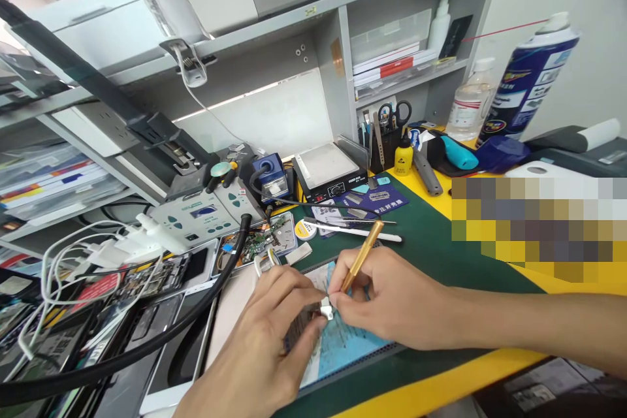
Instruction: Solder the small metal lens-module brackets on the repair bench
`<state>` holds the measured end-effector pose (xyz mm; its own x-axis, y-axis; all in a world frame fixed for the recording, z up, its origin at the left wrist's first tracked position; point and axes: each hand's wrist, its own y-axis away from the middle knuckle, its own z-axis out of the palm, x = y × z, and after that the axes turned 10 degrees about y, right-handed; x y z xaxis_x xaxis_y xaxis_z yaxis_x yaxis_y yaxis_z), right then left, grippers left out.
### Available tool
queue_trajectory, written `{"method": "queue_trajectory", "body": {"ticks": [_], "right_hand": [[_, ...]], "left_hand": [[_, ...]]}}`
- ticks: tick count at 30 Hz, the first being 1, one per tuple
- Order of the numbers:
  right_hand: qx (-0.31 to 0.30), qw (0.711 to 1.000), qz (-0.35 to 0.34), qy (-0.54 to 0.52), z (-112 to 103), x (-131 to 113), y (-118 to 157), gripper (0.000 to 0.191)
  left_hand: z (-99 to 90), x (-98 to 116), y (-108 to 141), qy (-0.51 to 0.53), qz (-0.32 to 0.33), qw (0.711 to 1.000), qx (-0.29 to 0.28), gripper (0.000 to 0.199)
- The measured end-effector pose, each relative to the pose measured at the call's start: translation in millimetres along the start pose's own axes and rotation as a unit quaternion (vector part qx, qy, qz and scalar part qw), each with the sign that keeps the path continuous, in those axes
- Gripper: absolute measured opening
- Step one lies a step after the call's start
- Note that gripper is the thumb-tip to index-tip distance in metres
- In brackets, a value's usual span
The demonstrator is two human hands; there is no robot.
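My right hand (379, 297) is closed around a slim gold pen-shaped tool (362, 256), held like a pencil and leaning up to the right. Its tip is hidden behind my fingers. My left hand (274, 333) pinches a small white piece (326, 309) between thumb and fingers, close to the fingertips of my right hand. What kind of part it is, I cannot make out. Both hands are over a scuffed blue and white work pad (345, 343) with dark marks on it.
A white stick (375, 234) and tweezers lie beyond my hands, before a flat heating plate (328, 170). A thick black hose (196, 323) crosses the left side over several phones. The rework station (208, 212) stands behind a tray of circuit boards (269, 238). A spray can (529, 81) is at right.
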<state>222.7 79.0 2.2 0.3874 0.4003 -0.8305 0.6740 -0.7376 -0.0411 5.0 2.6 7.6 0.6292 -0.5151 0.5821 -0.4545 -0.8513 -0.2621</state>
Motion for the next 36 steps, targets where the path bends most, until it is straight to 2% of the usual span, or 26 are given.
{"method": "queue_trajectory", "body": {"ticks": [16, 36], "right_hand": [[0.006, 1.0, -0.001, 0.005, 1.3, 0.8, 0.5, 0.006], [0.001, 1.0, 0.012, -0.004, 1.3, -2.0, -2.1, 0.005]], "left_hand": [[0.3, 0.0, 0.4, 0.005, -0.025, 1.0, -0.012, 0.025], [0.1, 0.8, 0.6, -0.004, -0.011, 1.0, -0.011, 0.027]]}}
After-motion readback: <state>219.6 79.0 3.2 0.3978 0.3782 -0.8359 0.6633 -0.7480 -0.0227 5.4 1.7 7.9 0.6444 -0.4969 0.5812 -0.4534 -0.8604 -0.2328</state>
